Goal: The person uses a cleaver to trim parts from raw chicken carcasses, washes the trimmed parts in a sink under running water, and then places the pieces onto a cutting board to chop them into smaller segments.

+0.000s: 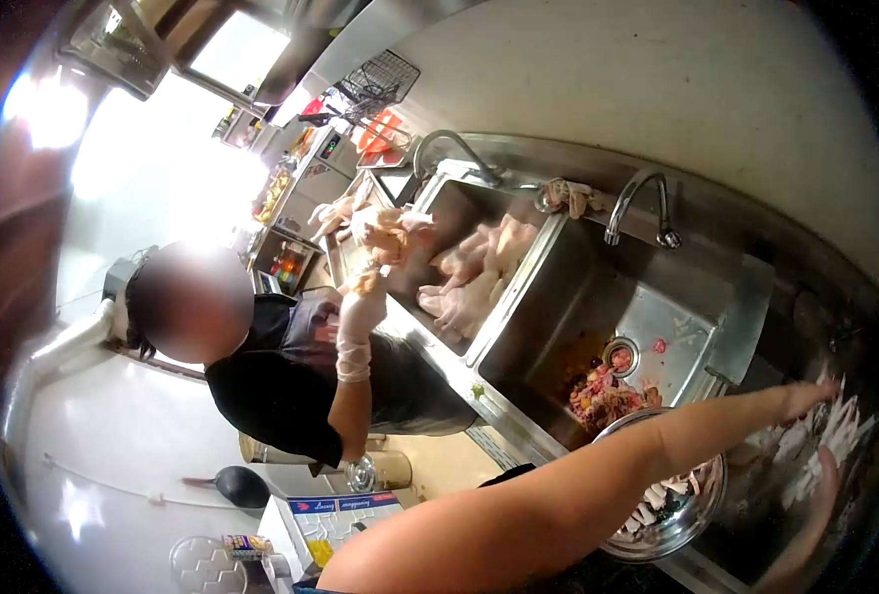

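My left hand point(809, 399), at the end of a bare forearm, reaches into a dark area at the far right. Close below it is my right hand point(827, 479), partly in shadow. Between and under both lie pale, finger-like pieces point(840, 434), seemingly poultry feet; blur and shade hide whether either hand grips them. A shiny metal bowl point(688, 534) with pale and dark pieces point(655, 505) sits partly behind my left forearm.
Beyond the bowl, a steel sink basin point(543, 327) holds pinkish scraps point(606, 401) around its drain. Plucked chickens point(476, 260) fill another basin. A co-worker point(283, 356) with gloved hands holds a chicken point(383, 234). Two faucets point(640, 200) point(454, 141) curve over the basins.
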Motion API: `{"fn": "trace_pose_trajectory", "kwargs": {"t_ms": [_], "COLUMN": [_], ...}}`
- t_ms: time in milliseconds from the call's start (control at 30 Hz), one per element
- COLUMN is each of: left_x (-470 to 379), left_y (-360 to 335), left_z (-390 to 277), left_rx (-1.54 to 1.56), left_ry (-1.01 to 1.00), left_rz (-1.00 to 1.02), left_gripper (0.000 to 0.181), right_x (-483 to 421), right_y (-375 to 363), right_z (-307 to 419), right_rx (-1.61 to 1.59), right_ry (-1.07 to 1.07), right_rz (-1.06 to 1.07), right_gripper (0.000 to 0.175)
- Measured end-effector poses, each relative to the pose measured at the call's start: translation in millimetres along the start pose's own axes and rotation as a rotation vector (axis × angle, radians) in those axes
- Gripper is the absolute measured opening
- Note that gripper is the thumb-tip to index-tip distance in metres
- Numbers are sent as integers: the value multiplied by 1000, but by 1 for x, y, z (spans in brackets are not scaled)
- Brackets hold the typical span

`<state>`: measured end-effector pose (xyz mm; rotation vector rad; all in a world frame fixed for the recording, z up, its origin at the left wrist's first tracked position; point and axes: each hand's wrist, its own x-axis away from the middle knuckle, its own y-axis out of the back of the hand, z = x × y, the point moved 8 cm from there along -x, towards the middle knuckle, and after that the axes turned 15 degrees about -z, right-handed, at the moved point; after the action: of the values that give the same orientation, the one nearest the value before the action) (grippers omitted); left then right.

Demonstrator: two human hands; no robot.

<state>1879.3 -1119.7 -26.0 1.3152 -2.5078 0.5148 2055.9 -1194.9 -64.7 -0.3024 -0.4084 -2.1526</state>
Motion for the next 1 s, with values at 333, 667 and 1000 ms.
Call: {"fn": "trace_pose_trajectory", "kwargs": {"t_ms": [333, 667, 1000], "left_x": [-21, 10, 3], "left_y": [-64, -70, -72], "left_z": [-3, 5, -14], "left_rx": [289, 130, 212], "left_ry": [40, 119, 404], "left_rz": [-127, -41, 245], "left_gripper": [73, 48, 23], "right_x": [-4, 6, 23], "right_y": [-33, -6, -8], "right_z": [6, 10, 58], "right_rx": [-361, -565, -63], "right_ry": [-82, -68, 134], "right_rz": [-29, -103, -128], "right_gripper": [48, 46, 71]}}
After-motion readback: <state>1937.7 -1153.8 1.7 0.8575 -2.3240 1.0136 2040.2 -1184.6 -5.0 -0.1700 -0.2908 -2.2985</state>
